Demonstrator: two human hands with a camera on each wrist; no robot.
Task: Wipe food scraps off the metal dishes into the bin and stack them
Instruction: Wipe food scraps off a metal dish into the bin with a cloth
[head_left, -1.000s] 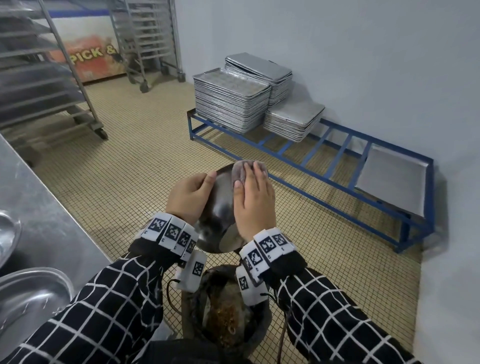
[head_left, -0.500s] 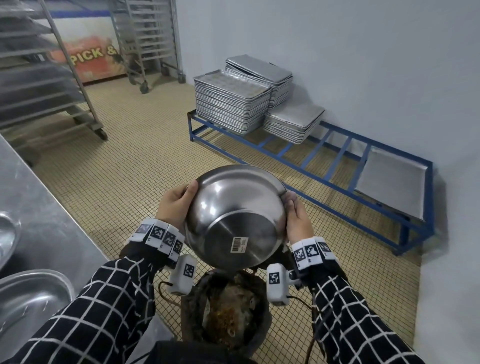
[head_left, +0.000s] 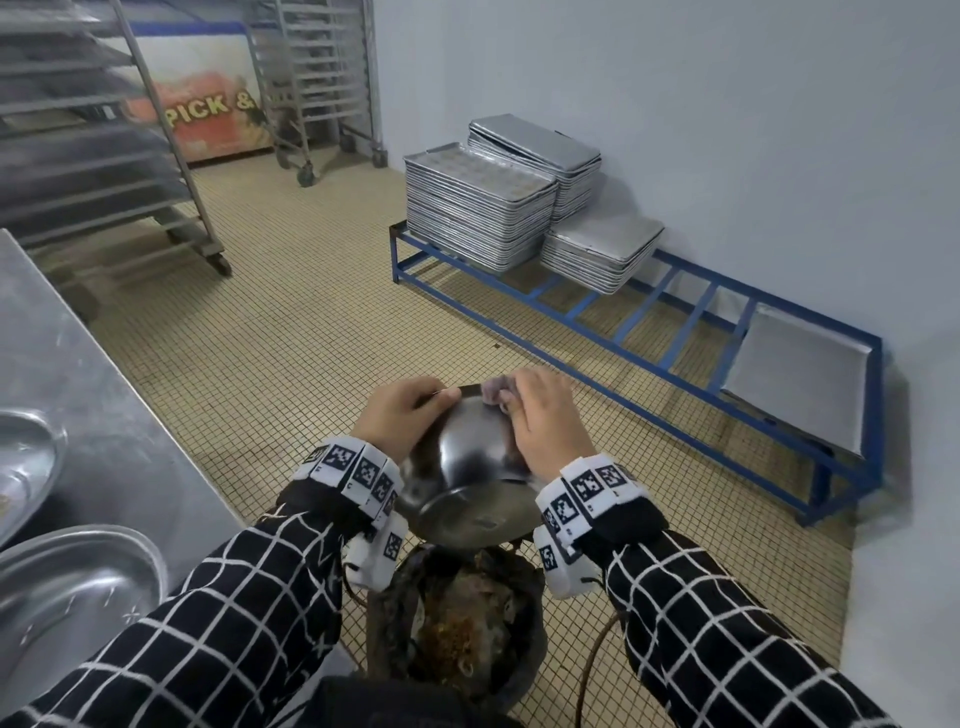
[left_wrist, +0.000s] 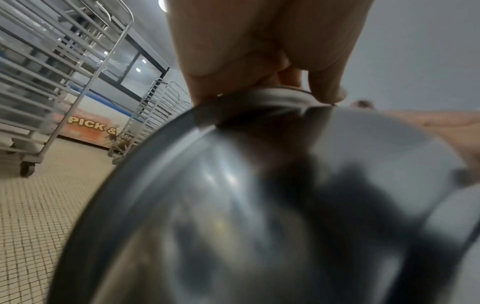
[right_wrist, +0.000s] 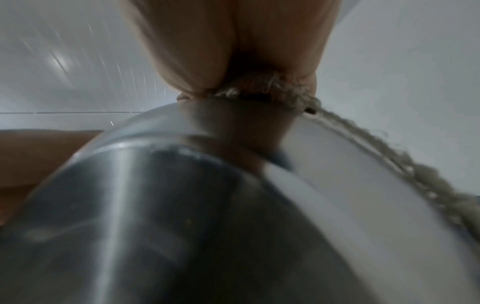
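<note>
Bowl (head_left: 470, 467); "PICK &" sign (head_left: 208, 111) behind

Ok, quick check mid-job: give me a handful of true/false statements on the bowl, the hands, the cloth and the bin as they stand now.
1. The left hand grips the metal bowl at its rim. True.
2. The bowl rests on the steel counter. False: it is held in the air above the bin, tilted with its base towards the camera.
3. The right hand has a cloth at the bowl's far rim. True.
4. The bin is empty. False: brown food scraps lie inside it.
5. The blue floor rack holds only one tray. False: several stacks of metal trays sit on it, plus a single tray farther right.
</note>
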